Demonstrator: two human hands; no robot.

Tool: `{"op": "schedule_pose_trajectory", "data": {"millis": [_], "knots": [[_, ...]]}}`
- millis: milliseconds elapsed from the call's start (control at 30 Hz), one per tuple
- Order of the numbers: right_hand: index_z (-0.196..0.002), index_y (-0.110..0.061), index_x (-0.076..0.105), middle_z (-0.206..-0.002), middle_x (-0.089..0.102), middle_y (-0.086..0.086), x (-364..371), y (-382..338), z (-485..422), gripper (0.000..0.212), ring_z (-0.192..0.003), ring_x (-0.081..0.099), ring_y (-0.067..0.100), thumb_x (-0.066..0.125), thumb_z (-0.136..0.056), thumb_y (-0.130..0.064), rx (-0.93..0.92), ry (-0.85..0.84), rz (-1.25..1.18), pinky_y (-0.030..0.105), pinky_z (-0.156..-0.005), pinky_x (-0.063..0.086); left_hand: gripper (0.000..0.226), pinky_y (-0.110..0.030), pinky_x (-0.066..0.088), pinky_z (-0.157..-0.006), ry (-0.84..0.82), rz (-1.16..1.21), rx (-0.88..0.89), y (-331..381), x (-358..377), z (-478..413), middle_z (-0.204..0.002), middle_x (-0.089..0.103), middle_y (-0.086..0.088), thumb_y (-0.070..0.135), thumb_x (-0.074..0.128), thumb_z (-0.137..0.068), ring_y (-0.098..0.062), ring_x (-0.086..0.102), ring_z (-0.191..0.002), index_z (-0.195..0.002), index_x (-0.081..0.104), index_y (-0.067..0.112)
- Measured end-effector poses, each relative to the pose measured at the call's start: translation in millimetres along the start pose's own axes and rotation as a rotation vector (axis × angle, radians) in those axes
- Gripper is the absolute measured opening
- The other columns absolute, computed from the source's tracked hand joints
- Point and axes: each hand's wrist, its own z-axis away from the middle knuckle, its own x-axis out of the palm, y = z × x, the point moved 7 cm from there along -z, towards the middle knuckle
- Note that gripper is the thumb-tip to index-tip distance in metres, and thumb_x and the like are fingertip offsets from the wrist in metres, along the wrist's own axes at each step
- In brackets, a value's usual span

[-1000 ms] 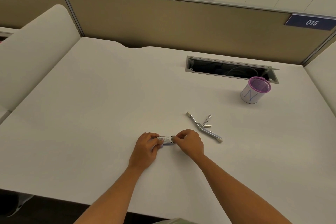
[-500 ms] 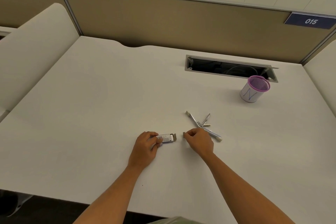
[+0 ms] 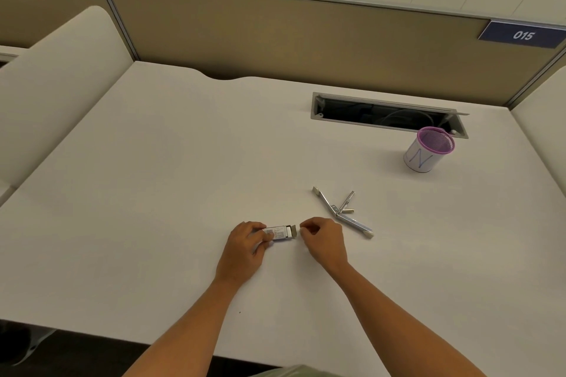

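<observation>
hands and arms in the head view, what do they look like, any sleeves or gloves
The left forearm and right forearm are bare to the frame edge, no sleeves showing. The left hand and right hand wear no gloves; no ring, watch or band is visible.

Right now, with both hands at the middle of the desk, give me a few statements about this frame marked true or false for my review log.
1. The left hand holds the small labelled module. True.
2. The mesh cup lies tipped on its side. False: it stands upright, beside the cable slot.
3. The folding metal tool lies loose on the desk. True.
4. The sign at the right of the partition reads 014. False: it reads 015.
5. The cable slot is covered. False: it is open, with cables showing inside.
</observation>
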Motion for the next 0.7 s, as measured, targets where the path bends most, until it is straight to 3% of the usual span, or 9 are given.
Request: {"op": "schedule_pose_trajectory", "data": {"millis": [167, 267, 500, 700], "knots": [[-0.088, -0.01, 0.077, -0.079, 0.074, 0.009, 9.6, 2.6, -1.2, 0.015, -0.071, 0.069, 0.024, 0.063, -0.084, -0.012, 0.065, -0.026, -0.094, 0.037, -0.073, 0.058, 0.01, -0.034, 0.049, -0.079, -0.008, -0.007, -0.002, 0.6, 0.7, 0.4, -0.097, 0.067, -0.004, 0.013, 0.075, -0.079, -0.021, 0.061, -0.086, -0.089, 0.073, 0.014], [-0.085, -0.008, 0.076, -0.075, 0.073, 0.012, 13.5, 5.4, -1.8, 0.01, -0.063, 0.065, 0.022, 0.067, -0.083, -0.01, 0.125, -0.054, -0.183, 0.041, -0.069, 0.061, 0.01, -0.034, 0.05, -0.079, -0.007, 0.0, -0.008, 0.3, 0.5, 0.0, -0.097, 0.067, -0.004, 0.013, 0.075, -0.079, -0.021, 0.061, -0.086, -0.089, 0.073, 0.014], [-0.084, -0.008, 0.074, -0.082, 0.073, 0.012, 16.7, 7.2, -2.6, 0.007, -0.07, 0.067, 0.018, 0.076, -0.077, -0.01, 0.195, -0.075, -0.286, 0.028, -0.055, 0.059, 0.013, -0.033, 0.049, -0.078, 0.002, 0.002, -0.001, 0.9, -0.7, 0.3, -0.097, 0.067, -0.004, 0.024, 0.065, -0.085, -0.02, 0.06, -0.086, -0.087, 0.073, 0.015], [-0.078, -0.01, 0.073, -0.073, 0.072, 0.012, 20.5, 3.1, -4.4, 0.006, -0.05, 0.06, 0.017, 0.074, -0.077, -0.004, 0.128, -0.058, -0.246, 0.032, -0.06, 0.058, 0.008, -0.033, 0.049, -0.077, -0.003, 0.006, -0.008, -0.6, 0.9, 1.1, -0.097, 0.067, -0.004, 0.019, 0.07, -0.082, -0.02, 0.06, -0.086, -0.088, 0.073, 0.015]]}}
